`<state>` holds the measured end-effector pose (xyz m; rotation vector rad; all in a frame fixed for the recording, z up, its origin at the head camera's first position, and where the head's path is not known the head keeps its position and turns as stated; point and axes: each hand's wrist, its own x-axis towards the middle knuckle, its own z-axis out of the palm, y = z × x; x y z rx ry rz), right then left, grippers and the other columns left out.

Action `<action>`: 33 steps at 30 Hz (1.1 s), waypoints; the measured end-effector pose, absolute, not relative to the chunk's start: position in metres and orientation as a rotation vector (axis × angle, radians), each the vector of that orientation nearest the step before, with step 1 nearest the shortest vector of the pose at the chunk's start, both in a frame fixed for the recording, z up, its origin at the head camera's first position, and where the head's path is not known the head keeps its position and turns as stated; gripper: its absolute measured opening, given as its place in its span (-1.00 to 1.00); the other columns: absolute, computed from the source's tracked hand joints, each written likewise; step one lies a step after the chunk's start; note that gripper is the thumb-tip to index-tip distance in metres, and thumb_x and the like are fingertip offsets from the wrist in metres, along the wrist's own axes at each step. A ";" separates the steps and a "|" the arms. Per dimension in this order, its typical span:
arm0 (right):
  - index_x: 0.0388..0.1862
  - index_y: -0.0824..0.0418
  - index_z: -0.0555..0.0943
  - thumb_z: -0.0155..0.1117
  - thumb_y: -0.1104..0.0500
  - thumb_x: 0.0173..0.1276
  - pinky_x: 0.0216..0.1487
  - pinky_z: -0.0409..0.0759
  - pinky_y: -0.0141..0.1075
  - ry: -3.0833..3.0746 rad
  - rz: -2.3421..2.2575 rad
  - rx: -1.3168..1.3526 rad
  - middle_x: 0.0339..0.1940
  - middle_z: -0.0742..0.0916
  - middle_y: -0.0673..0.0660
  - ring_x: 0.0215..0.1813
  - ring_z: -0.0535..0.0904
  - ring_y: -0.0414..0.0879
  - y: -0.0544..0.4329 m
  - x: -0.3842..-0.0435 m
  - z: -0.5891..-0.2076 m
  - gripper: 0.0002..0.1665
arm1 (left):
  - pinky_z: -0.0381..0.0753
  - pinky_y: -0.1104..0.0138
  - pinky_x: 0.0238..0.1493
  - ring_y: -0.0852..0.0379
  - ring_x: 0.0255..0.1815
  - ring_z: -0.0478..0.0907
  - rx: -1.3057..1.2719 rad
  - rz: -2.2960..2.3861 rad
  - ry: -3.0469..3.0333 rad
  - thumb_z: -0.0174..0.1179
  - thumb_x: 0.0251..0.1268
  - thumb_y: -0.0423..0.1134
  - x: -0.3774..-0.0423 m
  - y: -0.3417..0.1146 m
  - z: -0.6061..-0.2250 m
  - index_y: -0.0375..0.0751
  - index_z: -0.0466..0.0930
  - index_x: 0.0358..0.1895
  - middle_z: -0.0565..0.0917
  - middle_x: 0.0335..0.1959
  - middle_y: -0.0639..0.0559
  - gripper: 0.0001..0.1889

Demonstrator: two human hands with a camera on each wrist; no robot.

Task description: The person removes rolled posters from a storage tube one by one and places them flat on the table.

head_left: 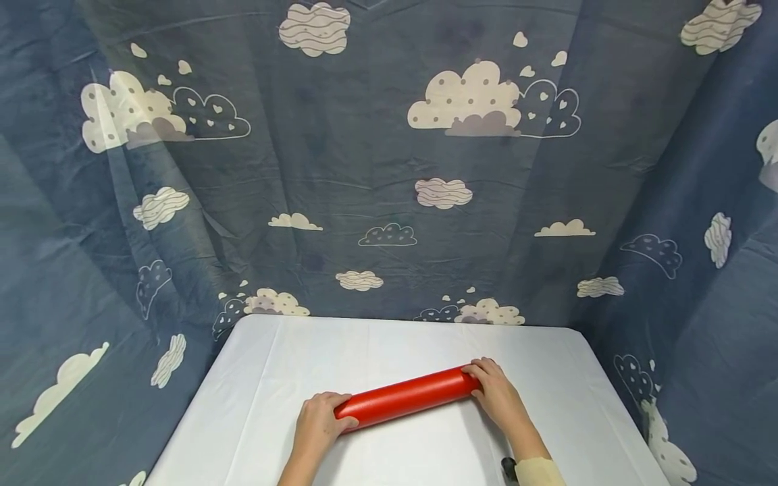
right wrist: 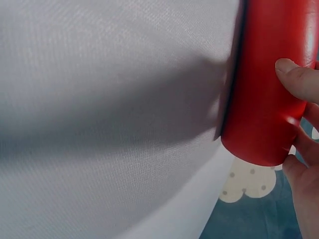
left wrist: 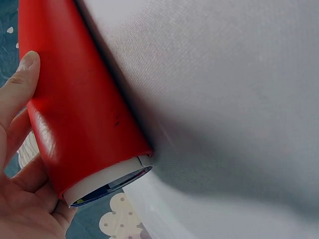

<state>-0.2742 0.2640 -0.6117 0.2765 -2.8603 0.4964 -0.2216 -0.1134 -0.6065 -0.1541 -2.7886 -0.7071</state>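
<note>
Cloth in white covers the table (head_left: 419,344), and dark blue curtains (head_left: 340,135) printed with pale clouds and hearts hang behind it and at both sides. Slantwise over the table's middle is a red roll (head_left: 407,396), its right end farther back; the left hand (head_left: 319,422) grips one end, the right hand (head_left: 498,398) the other. Within the left end, past a white inner layer (left wrist: 99,182), blue print (left wrist: 104,190) shows, perhaps a label, too oblique to read. A black object (head_left: 509,466) beside the pale sleeve (head_left: 537,472) is cut off and indistinct.
</note>
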 end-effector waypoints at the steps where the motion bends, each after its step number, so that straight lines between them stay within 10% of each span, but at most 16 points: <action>1: 0.20 0.09 0.71 0.66 0.39 0.12 0.39 0.58 0.19 -2.860 0.495 0.278 0.29 0.70 0.23 0.42 0.55 0.27 0.264 -0.274 -0.612 -0.37 | 0.68 0.04 0.05 -0.04 -0.10 0.75 -0.158 -0.706 -2.787 0.74 -0.20 -0.05 -0.221 -0.113 -0.607 -0.04 0.89 -0.05 0.85 -0.15 -0.03 -0.49; 33: 0.41 -0.10 0.61 0.72 -0.12 0.12 0.57 0.33 0.31 -2.821 0.747 0.552 0.48 0.62 0.14 0.56 0.44 0.21 0.149 -0.256 -0.603 -0.14 | 0.66 0.00 0.10 -0.04 -0.06 0.75 -0.163 -0.735 -2.798 0.73 -0.18 -0.05 -0.222 -0.114 -0.609 -0.04 0.88 -0.01 0.85 -0.11 -0.01 -0.48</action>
